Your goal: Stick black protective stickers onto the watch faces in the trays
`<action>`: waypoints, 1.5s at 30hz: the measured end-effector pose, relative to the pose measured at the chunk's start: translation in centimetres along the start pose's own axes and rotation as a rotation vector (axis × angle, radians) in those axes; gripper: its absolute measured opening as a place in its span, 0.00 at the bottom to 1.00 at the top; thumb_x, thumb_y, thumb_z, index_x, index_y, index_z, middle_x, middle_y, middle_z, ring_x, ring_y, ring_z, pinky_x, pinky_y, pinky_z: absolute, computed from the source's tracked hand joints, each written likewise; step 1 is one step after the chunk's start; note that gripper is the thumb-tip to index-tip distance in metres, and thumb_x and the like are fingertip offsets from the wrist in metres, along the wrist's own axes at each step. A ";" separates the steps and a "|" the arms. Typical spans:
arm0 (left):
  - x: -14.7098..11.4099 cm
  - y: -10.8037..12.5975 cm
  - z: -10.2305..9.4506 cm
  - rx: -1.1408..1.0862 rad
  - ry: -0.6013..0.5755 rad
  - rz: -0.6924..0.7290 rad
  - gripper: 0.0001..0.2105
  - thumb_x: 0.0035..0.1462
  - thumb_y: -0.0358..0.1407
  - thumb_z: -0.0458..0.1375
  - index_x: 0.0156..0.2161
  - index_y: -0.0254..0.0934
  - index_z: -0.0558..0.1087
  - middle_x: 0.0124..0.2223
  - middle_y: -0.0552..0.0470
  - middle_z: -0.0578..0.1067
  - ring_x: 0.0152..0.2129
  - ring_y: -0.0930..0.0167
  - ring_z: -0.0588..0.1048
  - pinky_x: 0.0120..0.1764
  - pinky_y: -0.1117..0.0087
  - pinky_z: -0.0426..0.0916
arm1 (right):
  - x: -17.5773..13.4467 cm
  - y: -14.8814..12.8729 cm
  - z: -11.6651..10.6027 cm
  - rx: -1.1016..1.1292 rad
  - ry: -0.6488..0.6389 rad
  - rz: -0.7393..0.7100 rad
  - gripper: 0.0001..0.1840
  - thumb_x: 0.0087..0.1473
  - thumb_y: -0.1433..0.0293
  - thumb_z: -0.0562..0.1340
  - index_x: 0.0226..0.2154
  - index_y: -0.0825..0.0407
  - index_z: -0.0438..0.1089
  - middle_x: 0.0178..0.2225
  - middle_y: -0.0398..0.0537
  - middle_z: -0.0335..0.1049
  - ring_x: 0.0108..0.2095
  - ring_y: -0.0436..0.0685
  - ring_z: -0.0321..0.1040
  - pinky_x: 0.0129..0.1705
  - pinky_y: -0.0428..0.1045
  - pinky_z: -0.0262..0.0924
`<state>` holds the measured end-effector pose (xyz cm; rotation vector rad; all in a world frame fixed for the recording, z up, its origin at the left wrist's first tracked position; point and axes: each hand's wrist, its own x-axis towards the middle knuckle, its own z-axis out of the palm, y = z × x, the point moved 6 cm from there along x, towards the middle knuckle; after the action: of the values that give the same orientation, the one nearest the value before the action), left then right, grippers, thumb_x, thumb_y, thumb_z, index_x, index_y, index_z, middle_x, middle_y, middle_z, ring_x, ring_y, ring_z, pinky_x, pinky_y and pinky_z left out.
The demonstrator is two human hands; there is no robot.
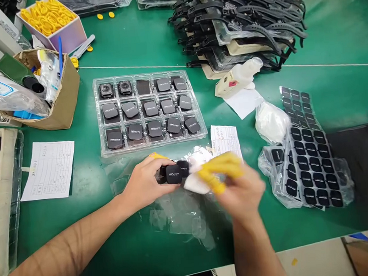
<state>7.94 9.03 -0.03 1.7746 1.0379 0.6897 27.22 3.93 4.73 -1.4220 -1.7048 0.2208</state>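
My left hand (149, 177) is closed around small black square watch bodies (173, 174), at least two side by side, with pale lettering on their faces. Yellow finger cots cover fingertips of my right hand (235, 180), which is smeared by motion. A white cloth (196, 183) is pinched in those fingers, right beside the watch bodies; whether it touches them I cannot tell. Just beyond both hands lies a clear plastic tray (154, 146) with compartments, most holding similar black square pieces. Under the hands, clear film pieces (180, 219) are scattered on the green table.
Black straps (241, 14) are piled on stacked trays at the back right, near a white bottle (239, 76). Sheets of black square stickers (313, 157) lie at the right. A cardboard box (66, 96), a box of yellow finger cots (48, 17) and a watch tray (5, 211) stand left.
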 end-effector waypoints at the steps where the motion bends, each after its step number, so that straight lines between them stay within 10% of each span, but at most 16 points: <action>1: 0.0 0.1 0.0 0.014 0.002 0.024 0.20 0.47 0.30 0.74 0.47 0.42 0.82 0.46 0.50 0.85 0.42 0.63 0.83 0.48 0.63 0.81 | -0.2 -1.3 1.1 0.031 -0.071 -0.067 0.03 0.63 0.69 0.70 0.39 0.44 0.77 0.33 0.43 0.79 0.32 0.55 0.74 0.33 0.52 0.69; 9: 0.0 0.5 0.0 0.031 0.011 0.003 0.16 0.51 0.31 0.71 0.47 0.40 0.80 0.46 0.50 0.85 0.43 0.63 0.82 0.48 0.61 0.80 | -0.8 -1.1 1.1 -0.373 -0.007 0.022 0.03 0.65 0.67 0.68 0.37 0.44 0.79 0.36 0.50 0.82 0.35 0.61 0.75 0.37 0.58 0.70; 15: 0.0 0.5 -0.2 0.018 0.020 0.018 0.16 0.49 0.31 0.71 0.45 0.41 0.80 0.45 0.50 0.85 0.43 0.63 0.82 0.48 0.62 0.80 | -0.6 -0.6 2.4 -0.284 -0.236 0.096 0.08 0.66 0.63 0.65 0.35 0.42 0.80 0.37 0.53 0.81 0.37 0.64 0.73 0.40 0.62 0.69; 19: -0.2 0.4 0.0 -0.015 0.017 -0.002 0.17 0.51 0.31 0.72 0.47 0.40 0.80 0.47 0.49 0.84 0.43 0.64 0.82 0.46 0.64 0.80 | -0.1 1.0 -1.7 -0.535 0.073 0.345 0.12 0.67 0.59 0.63 0.41 0.46 0.80 0.46 0.63 0.79 0.50 0.75 0.73 0.53 0.74 0.64; 21: -0.4 0.6 0.1 -0.018 -0.001 -0.004 0.17 0.52 0.29 0.71 0.49 0.40 0.80 0.48 0.49 0.84 0.44 0.65 0.82 0.47 0.65 0.80 | -0.4 0.9 -2.0 -0.386 0.125 0.424 0.13 0.63 0.57 0.66 0.46 0.44 0.79 0.46 0.59 0.79 0.46 0.72 0.75 0.51 0.72 0.68; 27: -0.5 0.6 0.3 -0.058 -0.042 0.045 0.22 0.50 0.28 0.73 0.52 0.40 0.81 0.48 0.48 0.85 0.43 0.63 0.83 0.47 0.63 0.81 | -2.2 0.2 3.2 0.227 -0.255 0.671 0.15 0.49 0.47 0.73 0.40 0.25 0.80 0.30 0.41 0.80 0.26 0.67 0.72 0.30 0.69 0.73; 32: -0.2 0.3 -0.2 -0.161 0.032 0.029 0.17 0.59 0.44 0.73 0.50 0.40 0.83 0.48 0.46 0.86 0.44 0.61 0.84 0.49 0.59 0.82 | 3.0 3.5 0.3 0.302 0.071 0.639 0.15 0.44 0.51 0.79 0.36 0.32 0.82 0.34 0.47 0.80 0.33 0.66 0.78 0.34 0.65 0.75; 39: -0.3 -0.9 0.4 -0.059 0.025 0.062 0.15 0.64 0.27 0.59 0.42 0.46 0.87 0.41 0.47 0.85 0.37 0.62 0.84 0.43 0.57 0.84 | 19.3 6.1 11.6 0.150 -0.249 0.356 0.12 0.59 0.60 0.70 0.42 0.51 0.80 0.35 0.48 0.78 0.35 0.57 0.74 0.43 0.57 0.70; 45: -0.1 -1.2 1.0 -0.082 0.012 0.082 0.13 0.64 0.30 0.60 0.46 0.47 0.86 0.45 0.48 0.87 0.43 0.60 0.85 0.50 0.55 0.85 | 22.3 3.0 16.3 -0.423 -0.346 0.083 0.15 0.64 0.60 0.68 0.46 0.52 0.82 0.48 0.59 0.72 0.52 0.69 0.70 0.53 0.63 0.66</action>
<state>8.30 8.80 -1.55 1.7520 0.9359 0.7830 18.73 30.42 4.32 -1.8502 -2.0606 0.1632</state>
